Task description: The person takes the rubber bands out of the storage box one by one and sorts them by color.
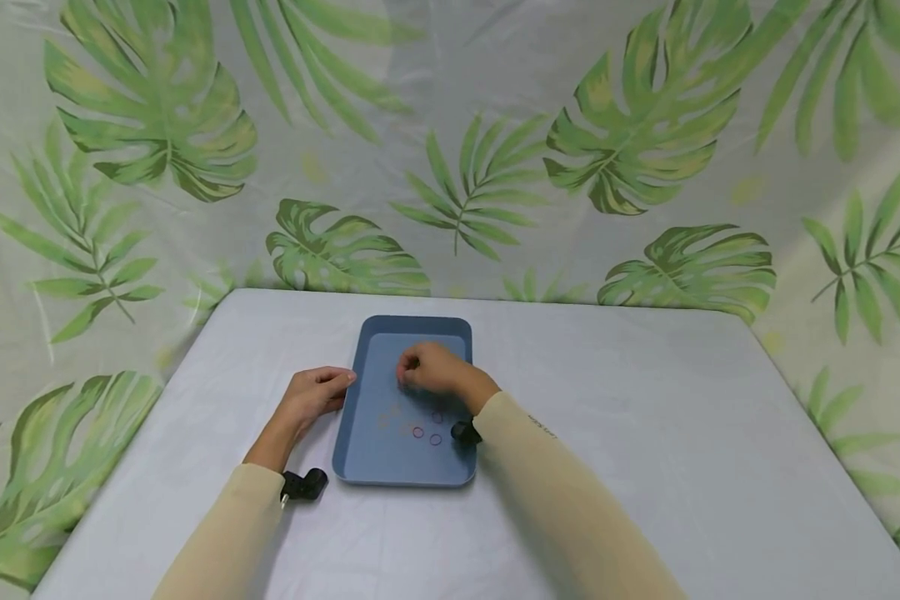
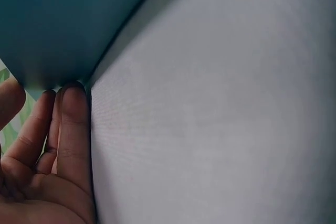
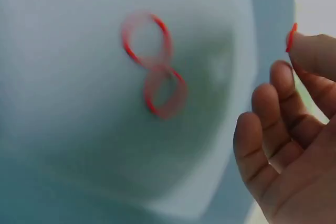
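Note:
A shallow blue tray (image 1: 367, 467) lies on the table. In it are several thin bands: a red band (image 1: 417, 432), pinkish bands (image 1: 436, 439) and faint orange bands (image 1: 382, 422). My right hand (image 1: 437, 369) is above the tray's middle; thumb and forefinger pinch a small red rubber band (image 3: 291, 38). Two more red bands (image 3: 166, 93) on the tray floor look blurred in the right wrist view. My left hand (image 1: 317, 396) rests at the tray's left side, its fairly straight fingers (image 2: 73, 124) touching the outer wall under the rim.
A white cloth (image 1: 607, 433) covers the table on both sides of the tray. Behind it hangs a leaf-patterned sheet (image 1: 480, 83). A black wrist camera (image 1: 305, 484) sits by the left cuff, and another (image 1: 465, 432) overlaps the tray's right edge.

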Demonstrator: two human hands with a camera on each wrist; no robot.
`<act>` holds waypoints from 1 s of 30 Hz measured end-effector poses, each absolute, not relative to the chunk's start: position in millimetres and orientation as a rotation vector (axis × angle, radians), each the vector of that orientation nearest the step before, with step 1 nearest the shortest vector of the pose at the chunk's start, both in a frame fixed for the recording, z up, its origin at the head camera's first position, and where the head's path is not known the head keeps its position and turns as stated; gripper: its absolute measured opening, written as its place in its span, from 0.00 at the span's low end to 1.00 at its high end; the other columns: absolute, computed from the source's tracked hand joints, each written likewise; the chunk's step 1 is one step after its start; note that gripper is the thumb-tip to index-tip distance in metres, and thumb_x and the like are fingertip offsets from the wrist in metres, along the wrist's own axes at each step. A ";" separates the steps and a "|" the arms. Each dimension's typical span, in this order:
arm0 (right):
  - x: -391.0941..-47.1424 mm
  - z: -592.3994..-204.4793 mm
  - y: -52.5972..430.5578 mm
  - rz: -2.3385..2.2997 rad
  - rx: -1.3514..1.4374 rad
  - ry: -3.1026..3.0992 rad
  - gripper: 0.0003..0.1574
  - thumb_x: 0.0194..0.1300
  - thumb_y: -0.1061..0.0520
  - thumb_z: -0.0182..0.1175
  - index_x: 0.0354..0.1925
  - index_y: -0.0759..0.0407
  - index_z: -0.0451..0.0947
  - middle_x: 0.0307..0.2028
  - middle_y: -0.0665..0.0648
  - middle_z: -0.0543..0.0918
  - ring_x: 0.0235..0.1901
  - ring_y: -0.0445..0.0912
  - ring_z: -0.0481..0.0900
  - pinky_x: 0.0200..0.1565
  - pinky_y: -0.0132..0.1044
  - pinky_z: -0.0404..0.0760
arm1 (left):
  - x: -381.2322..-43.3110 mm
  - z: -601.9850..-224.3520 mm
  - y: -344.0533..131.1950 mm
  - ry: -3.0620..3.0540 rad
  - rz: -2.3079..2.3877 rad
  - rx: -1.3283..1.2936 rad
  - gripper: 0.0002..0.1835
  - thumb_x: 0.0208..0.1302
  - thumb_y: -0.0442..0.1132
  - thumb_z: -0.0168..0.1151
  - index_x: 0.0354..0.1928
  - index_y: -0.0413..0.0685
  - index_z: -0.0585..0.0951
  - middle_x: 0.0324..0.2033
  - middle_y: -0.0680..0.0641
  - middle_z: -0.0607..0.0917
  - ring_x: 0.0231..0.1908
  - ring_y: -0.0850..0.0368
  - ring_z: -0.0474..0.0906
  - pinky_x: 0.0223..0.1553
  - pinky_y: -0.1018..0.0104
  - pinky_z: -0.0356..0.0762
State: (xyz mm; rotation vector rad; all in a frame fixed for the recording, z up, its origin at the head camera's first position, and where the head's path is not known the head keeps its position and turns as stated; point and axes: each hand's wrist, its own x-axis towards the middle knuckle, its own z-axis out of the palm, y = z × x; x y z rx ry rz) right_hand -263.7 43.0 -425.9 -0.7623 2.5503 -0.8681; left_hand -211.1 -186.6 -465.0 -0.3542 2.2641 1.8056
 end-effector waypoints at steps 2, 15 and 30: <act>-265.5 -417.8 48.3 -0.869 -0.778 2.560 0.07 0.70 0.58 0.60 0.34 0.55 0.82 0.35 0.52 0.85 0.31 0.41 0.75 0.34 0.31 0.73 | -211.0 -464.5 -186.4 2.265 1.797 -0.349 0.23 0.69 0.45 0.63 0.58 0.35 0.79 0.50 0.44 0.85 0.39 0.68 0.81 0.43 0.73 0.83; -280.6 -373.2 116.3 -0.924 -0.780 2.630 0.06 0.71 0.57 0.58 0.38 0.56 0.81 0.40 0.55 0.85 0.38 0.47 0.80 0.40 0.37 0.77 | -208.5 -460.9 -189.0 2.305 1.773 -0.354 0.24 0.71 0.46 0.60 0.61 0.37 0.78 0.59 0.37 0.80 0.44 0.67 0.80 0.49 0.70 0.83; -285.7 -376.6 187.7 -0.808 -0.630 2.723 0.08 0.71 0.57 0.57 0.40 0.58 0.81 0.42 0.57 0.85 0.38 0.48 0.78 0.40 0.39 0.75 | -206.3 -462.0 -185.2 2.279 1.796 -0.351 0.25 0.70 0.46 0.62 0.61 0.36 0.78 0.59 0.38 0.81 0.44 0.68 0.81 0.48 0.72 0.83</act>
